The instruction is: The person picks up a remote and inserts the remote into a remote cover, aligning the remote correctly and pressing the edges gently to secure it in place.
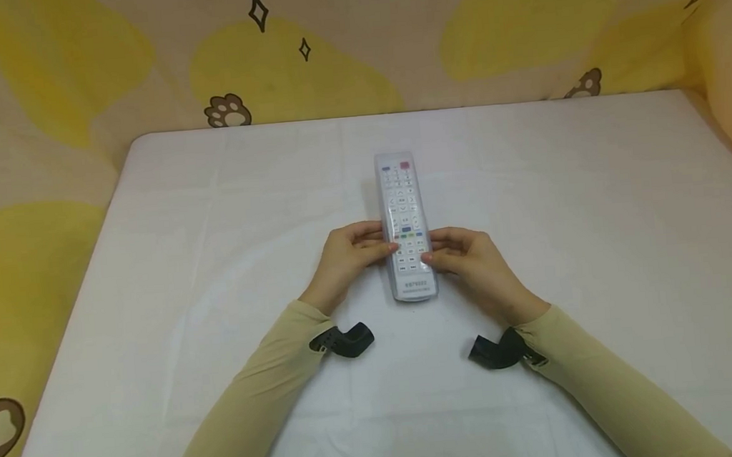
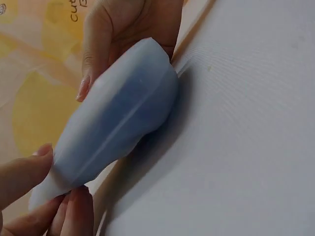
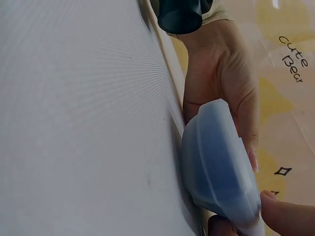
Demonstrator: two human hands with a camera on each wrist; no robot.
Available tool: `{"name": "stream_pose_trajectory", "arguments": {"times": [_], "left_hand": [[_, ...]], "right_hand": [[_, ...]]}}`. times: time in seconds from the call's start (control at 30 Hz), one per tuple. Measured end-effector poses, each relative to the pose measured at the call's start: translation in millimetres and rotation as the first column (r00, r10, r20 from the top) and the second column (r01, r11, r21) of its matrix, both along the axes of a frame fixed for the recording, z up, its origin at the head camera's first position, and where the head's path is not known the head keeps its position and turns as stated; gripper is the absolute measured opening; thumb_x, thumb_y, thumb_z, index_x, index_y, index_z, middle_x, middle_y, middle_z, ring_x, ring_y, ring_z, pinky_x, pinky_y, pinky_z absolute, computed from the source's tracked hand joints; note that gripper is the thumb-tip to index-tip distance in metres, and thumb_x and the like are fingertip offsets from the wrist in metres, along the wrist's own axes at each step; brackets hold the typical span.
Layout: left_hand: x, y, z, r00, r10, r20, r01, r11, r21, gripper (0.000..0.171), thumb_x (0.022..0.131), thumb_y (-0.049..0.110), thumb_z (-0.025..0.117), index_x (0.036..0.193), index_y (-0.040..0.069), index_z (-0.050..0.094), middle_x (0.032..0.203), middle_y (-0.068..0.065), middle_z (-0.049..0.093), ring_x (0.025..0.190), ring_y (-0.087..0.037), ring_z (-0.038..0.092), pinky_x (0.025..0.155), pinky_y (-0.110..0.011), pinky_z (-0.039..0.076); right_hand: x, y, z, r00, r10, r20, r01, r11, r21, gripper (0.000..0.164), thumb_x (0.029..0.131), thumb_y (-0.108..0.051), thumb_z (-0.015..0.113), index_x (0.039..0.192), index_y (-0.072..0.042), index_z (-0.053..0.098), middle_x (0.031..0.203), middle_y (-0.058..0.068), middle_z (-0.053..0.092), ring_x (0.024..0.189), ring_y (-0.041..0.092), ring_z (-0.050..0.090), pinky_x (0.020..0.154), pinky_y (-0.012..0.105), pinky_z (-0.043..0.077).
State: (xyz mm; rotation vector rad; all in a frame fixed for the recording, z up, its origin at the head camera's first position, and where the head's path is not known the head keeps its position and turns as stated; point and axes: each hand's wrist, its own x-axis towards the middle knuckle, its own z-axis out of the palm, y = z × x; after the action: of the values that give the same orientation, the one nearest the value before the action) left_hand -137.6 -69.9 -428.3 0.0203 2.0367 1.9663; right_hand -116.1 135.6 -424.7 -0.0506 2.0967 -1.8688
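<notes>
A white remote control in a clear cover lies lengthwise between the two hands, its button side facing up. My left hand grips its left edge, thumb on the face and fingers at the side and underneath. On the opposite edge my right hand pinches it the same way, thumb near the lower buttons. From the left wrist view, the end of the remote control appears tilted and a little above the surface, with a shadow under it. The right wrist view shows the remote control from its near end.
A white-covered table lies under both hands. Behind it and at the sides hangs a yellow and beige patterned cloth. Dark wrist-camera mounts stick out from the left sleeve and the right sleeve.
</notes>
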Motion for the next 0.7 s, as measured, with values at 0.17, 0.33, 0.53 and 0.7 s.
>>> {"name": "stream_pose_trajectory", "arguments": {"times": [0.17, 0.33, 0.53, 0.7], "left_hand": [[-0.7, -0.8, -2.5, 1.000, 0.010, 0.001, -0.010, 0.999, -0.037, 0.046, 0.080, 0.005, 0.074, 0.123, -0.004, 0.058, 0.110, -0.017, 0.066, 0.100, -0.021, 0.065, 0.088, -0.028, 0.050], [-1.4, -1.2, -2.5, 1.000, 0.006, 0.004, -0.006, 0.999, -0.036, 0.047, 0.080, 0.004, 0.073, 0.124, -0.005, 0.056, 0.112, -0.018, 0.066, 0.101, -0.020, 0.064, 0.089, -0.027, 0.050], [-2.5, -1.3, -2.5, 1.000, -0.005, -0.018, 0.002, 0.991, -0.131, 0.047, 0.080, 0.005, 0.074, 0.122, -0.004, 0.058, 0.111, -0.017, 0.066, 0.101, -0.022, 0.065, 0.089, -0.029, 0.049], [-2.3, -2.3, -1.7, 0.995, -0.023, -0.097, -0.009, 0.949, -0.315, 0.047, 0.078, 0.012, 0.078, 0.120, 0.000, 0.061, 0.106, -0.012, 0.069, 0.094, -0.019, 0.068, 0.089, -0.030, 0.049]], "right_hand": [[-0.5, -0.4, -1.7, 1.000, -0.009, 0.011, 0.009, 1.000, 0.019, 0.039, 0.087, -0.003, 0.064, 0.122, 0.011, 0.053, 0.106, 0.019, 0.063, 0.091, 0.012, 0.063, 0.082, 0.024, 0.052], [-1.0, 0.0, -1.8, 1.000, -0.025, 0.001, 0.025, 0.999, 0.022, 0.038, 0.087, -0.002, 0.064, 0.120, 0.012, 0.054, 0.104, 0.020, 0.065, 0.090, 0.012, 0.063, 0.081, 0.024, 0.053], [-2.4, -0.1, -2.8, 0.999, -0.040, -0.022, 0.041, 0.997, 0.070, 0.038, 0.085, -0.003, 0.067, 0.119, 0.011, 0.056, 0.101, 0.020, 0.066, 0.087, 0.012, 0.064, 0.079, 0.023, 0.053], [-3.9, -1.1, -3.5, 0.998, -0.011, -0.057, 0.021, 0.986, 0.164, 0.038, 0.085, -0.004, 0.068, 0.119, 0.010, 0.057, 0.099, 0.021, 0.066, 0.083, 0.013, 0.064, 0.074, 0.024, 0.055]]}}
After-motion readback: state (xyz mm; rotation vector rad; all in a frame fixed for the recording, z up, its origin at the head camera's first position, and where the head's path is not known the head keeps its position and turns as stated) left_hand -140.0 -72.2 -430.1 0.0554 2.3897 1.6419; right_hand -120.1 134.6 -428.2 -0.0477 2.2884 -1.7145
